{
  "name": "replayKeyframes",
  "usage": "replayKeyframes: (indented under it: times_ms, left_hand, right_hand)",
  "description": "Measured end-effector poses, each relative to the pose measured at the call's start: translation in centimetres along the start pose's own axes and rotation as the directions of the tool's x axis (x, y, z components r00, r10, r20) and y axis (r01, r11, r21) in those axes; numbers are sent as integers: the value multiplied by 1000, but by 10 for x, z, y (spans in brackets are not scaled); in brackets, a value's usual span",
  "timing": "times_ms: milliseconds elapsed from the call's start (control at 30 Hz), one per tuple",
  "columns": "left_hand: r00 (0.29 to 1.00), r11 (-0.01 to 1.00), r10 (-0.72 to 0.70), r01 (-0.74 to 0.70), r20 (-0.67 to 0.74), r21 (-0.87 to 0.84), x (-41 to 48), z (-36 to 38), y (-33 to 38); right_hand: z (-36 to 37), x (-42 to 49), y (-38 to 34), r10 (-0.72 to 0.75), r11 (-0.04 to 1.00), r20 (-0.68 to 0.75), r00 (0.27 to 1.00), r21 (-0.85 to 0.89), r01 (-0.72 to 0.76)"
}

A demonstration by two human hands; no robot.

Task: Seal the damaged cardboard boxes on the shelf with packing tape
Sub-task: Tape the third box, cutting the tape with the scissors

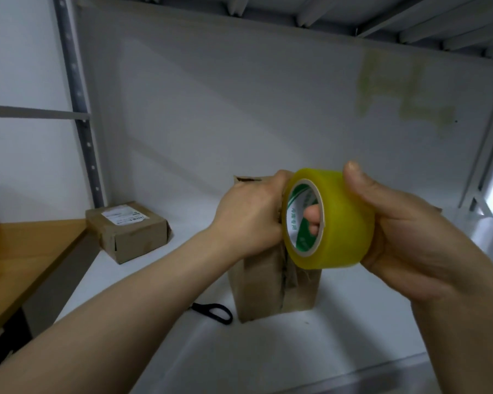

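Note:
A yellow roll of packing tape (340,220) is held above an upright brown cardboard box (264,288) standing on the white shelf (325,351). My right hand (410,231) grips the roll, thumb on top and a finger through its core. My left hand (251,214) holds the roll's left edge, fingers curled against the box top. The box front shows a torn vertical seam with crumpled tape. Its top is mostly hidden behind my hands.
A second, flat cardboard box (131,231) with a white label lies at the shelf's back left. Black scissors (214,312) lie left of the upright box, partly under my left forearm. A wooden table (17,265) stands on the left, beyond a metal upright (80,109).

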State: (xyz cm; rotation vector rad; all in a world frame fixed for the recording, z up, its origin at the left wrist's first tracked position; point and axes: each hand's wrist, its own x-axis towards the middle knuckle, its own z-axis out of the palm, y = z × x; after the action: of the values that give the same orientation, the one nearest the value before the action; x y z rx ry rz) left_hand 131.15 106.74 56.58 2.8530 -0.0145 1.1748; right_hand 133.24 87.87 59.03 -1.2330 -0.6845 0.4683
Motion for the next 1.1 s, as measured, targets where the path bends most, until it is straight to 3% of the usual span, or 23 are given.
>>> replayKeyframes:
  times_ms: [133,333,833,1100]
  left_hand:
    - [999,999,3,-5,36,39,3,-1,-3]
    - [993,994,-31,18,110,111,10,1,-7]
    - [976,990,-65,37,206,139,16,-2,-10]
    - [955,991,-85,51,286,123,19,-9,-7]
  right_hand:
    - [-4,-14,12,-57,998,-35,998,-39,56]
    - [-7,-37,28,55,997,-74,996,-52,-59]
    - [-9,-19,64,180,984,-129,975,9,-181]
    - [-14,-20,83,305,942,-117,945,-106,-317]
